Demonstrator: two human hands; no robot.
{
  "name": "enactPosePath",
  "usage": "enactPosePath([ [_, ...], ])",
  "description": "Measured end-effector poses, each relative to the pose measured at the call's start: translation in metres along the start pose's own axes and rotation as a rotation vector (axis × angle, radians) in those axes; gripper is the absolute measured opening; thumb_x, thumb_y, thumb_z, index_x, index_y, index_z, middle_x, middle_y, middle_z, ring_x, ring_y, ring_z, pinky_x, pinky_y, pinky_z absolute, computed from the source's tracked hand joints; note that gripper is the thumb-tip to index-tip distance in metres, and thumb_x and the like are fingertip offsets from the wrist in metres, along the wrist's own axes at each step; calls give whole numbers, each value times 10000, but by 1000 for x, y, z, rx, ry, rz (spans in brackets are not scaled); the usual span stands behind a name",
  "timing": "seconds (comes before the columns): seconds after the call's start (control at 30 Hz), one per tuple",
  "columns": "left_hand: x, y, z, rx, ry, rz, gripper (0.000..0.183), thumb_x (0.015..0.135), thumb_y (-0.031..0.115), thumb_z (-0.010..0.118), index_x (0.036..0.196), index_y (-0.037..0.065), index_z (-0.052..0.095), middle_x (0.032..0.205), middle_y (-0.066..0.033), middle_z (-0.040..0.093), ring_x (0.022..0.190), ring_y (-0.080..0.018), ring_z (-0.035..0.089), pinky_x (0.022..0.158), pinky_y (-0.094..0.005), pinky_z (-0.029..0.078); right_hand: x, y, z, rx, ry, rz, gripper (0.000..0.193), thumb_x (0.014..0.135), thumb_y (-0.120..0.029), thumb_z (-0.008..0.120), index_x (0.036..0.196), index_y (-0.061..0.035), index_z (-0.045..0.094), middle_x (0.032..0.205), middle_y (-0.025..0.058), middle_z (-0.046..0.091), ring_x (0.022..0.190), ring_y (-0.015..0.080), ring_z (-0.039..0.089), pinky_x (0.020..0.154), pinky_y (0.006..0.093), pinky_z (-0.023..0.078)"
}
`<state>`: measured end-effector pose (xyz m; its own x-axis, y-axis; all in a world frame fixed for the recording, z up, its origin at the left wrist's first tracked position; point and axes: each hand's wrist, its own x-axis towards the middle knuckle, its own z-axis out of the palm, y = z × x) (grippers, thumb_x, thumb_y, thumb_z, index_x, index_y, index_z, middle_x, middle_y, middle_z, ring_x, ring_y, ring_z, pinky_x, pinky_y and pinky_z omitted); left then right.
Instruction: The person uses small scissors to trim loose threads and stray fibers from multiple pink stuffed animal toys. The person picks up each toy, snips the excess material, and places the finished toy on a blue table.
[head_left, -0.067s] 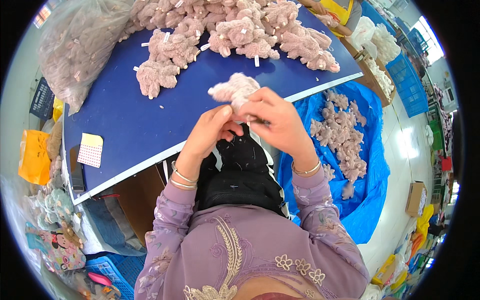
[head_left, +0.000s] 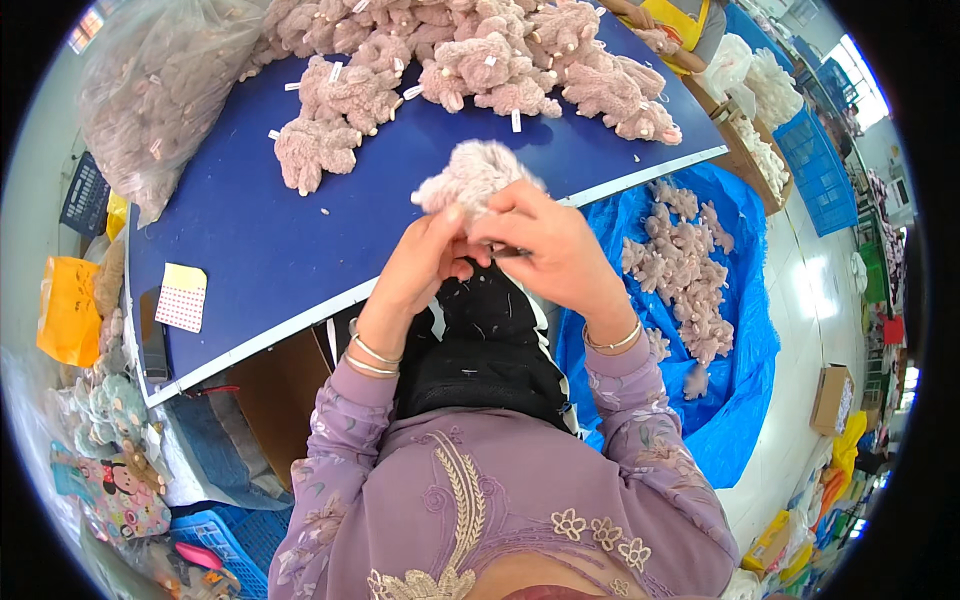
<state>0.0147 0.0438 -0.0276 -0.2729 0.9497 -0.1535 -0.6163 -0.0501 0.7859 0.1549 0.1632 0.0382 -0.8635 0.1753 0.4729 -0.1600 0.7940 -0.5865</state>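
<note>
Both hands hold a small, pale pinkish-grey plush toy [head_left: 476,172] above my lap, by the front edge of the blue table. My left hand [head_left: 425,258] is closed on its lower left side, thumb pressed to the fur. On the other side, my right hand [head_left: 550,240] grips it with fingers curled in. Whether the right fingers also hold something small is hidden. On the table beyond lies a heap of similar plush toys [head_left: 480,70], several with white tags sticking out.
A clear bag full of plush toys [head_left: 150,90] stands at the table's left. A sticker sheet [head_left: 182,298] lies on the blue table [head_left: 260,250]. To my right, a blue plastic sheet [head_left: 735,400] holds more plush toys. A co-worker in a yellow apron [head_left: 680,22] is at the far right.
The plush toy has turned and tilted slightly, showing more of its fur. My right hand has shifted a little, its fingers closer to my left hand.
</note>
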Motion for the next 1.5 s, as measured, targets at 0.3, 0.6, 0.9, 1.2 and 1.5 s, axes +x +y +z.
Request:
enactPosePath([
  [0.3,16,-8,21,-224,227,364,263,926,126,560,1166,20,555,1032,-87,652,875,-168,659,713,-283,548,-13,4,29,151,222,146,244,776,34,677,1002,-40,625,833,44,608,639,115,572,559,232,444],
  [0.6,18,-8,19,-296,273,426,299,934,167,566,1186,11,536,1068,-96,639,921,-180,649,787,-307,540,-8,-4,47,337,354,365,251,784,-57,734,998,-42,602,762,19,629,525,69,448,477,213,366],
  [0.9,20,-11,25,-290,307,436,300,938,155,553,1197,7,524,1078,-100,629,936,-190,641,791,-320,538,-5,-2,48,332,361,311,195,801,-77,735,939,-28,606,728,29,609,582,66,505,494,228,390],
  [1.2,16,-10,34,-278,302,478,306,934,172,563,1202,27,528,1078,-82,632,940,-179,640,777,-300,540,-13,7,51,425,328,334,185,831,-114,724,875,6,590,688,8,593,575,45,476,504,216,388],
  [1.5,15,-14,29,-280,312,416,290,937,228,559,1179,68,554,1060,-51,647,918,-158,643,774,-303,529,-4,2,30,158,380,193,173,802,11,667,974,-11,663,798,52,582,655,128,550,568,235,419],
])
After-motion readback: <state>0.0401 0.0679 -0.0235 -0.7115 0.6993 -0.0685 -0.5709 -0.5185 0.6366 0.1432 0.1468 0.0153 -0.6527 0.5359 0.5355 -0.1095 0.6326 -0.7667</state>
